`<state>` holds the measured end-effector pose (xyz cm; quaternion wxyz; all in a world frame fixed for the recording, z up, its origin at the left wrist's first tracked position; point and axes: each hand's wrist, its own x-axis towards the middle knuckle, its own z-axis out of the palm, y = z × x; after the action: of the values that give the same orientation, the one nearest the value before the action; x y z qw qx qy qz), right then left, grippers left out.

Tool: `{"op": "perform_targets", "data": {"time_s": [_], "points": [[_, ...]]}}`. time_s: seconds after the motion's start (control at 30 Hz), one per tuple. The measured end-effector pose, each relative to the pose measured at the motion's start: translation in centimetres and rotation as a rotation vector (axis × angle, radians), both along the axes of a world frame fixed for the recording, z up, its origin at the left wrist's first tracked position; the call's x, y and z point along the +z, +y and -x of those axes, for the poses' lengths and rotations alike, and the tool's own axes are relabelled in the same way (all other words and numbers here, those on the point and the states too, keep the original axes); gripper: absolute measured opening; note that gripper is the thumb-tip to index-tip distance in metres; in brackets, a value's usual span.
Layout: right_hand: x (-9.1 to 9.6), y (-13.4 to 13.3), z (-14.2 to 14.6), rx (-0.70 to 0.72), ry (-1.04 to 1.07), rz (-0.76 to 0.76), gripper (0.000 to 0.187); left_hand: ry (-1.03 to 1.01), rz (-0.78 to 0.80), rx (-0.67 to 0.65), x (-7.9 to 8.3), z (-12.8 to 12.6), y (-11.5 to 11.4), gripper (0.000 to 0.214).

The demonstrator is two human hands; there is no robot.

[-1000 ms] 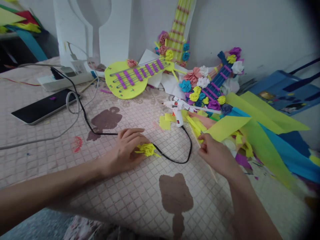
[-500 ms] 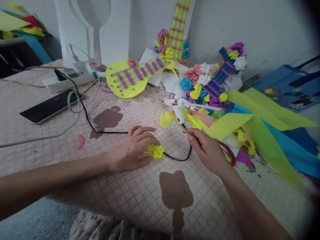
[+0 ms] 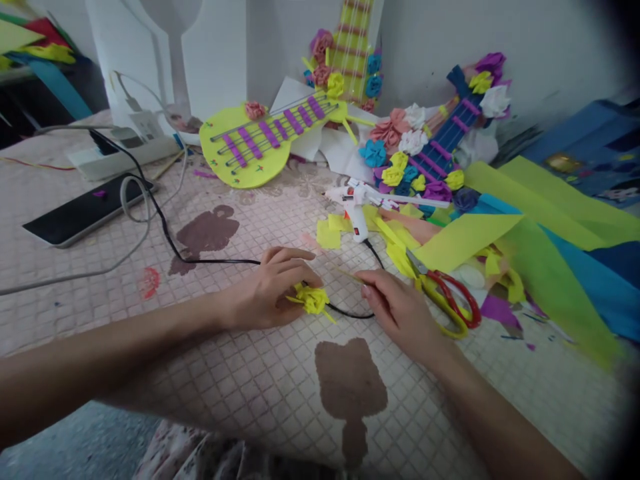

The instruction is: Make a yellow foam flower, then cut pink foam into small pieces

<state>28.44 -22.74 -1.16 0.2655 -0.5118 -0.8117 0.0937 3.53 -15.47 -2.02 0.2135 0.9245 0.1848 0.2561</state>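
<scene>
My left hand (image 3: 273, 290) rests on the pink quilted cloth (image 3: 260, 393) with its fingers curled round a small yellow paper flower (image 3: 311, 299). My right hand (image 3: 397, 307) sits just right of the flower, pinching a thin wooden stick (image 3: 345, 272) whose tip points left toward the flower. A black cord (image 3: 210, 260) runs under both hands to a white glue gun (image 3: 356, 212) lying a little beyond them.
Red-handled scissors (image 3: 450, 300) lie right of my right hand beside yellow, green and blue paper sheets (image 3: 530, 247). Paper guitars (image 3: 260, 140) with paper flowers lean at the wall. A dark phone (image 3: 80, 213) and a power strip (image 3: 120, 150) lie at the left.
My right hand picked the stick up from the paper pile and brought it left toward the flower. The scissors came into sight where that hand had been. My left hand stayed on the flower.
</scene>
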Motion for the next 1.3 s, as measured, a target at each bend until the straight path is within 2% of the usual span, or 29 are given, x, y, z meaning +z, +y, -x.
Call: {"op": "perform_targets", "data": {"time_s": [0.17, 0.3, 0.43, 0.83, 1.3], "points": [[0.3, -0.4, 0.4, 0.034, 0.003, -0.003, 0.019, 0.017, -0.013, -0.047, 0.2, 0.7, 0.1, 0.031], [0.5, -0.8, 0.8, 0.104, -0.017, 0.034, 0.025, 0.038, -0.035, -0.075, 0.4, 1.1, 0.3, 0.031], [0.4, -0.8, 1.1, 0.148, -0.065, 0.013, 0.026, 0.062, -0.044, -0.106, 0.5, 1.2, 0.3, 0.040], [-0.1, -0.8, 0.9, 0.110, -0.054, 0.046, 0.023, 0.120, -0.045, -0.128, 0.8, 1.8, 0.7, 0.048], [-0.1, -0.7, 1.1, 0.091, -0.030, 0.036, 0.024, 0.125, -0.015, -0.110, 0.5, 1.0, 0.0, 0.046]]}}
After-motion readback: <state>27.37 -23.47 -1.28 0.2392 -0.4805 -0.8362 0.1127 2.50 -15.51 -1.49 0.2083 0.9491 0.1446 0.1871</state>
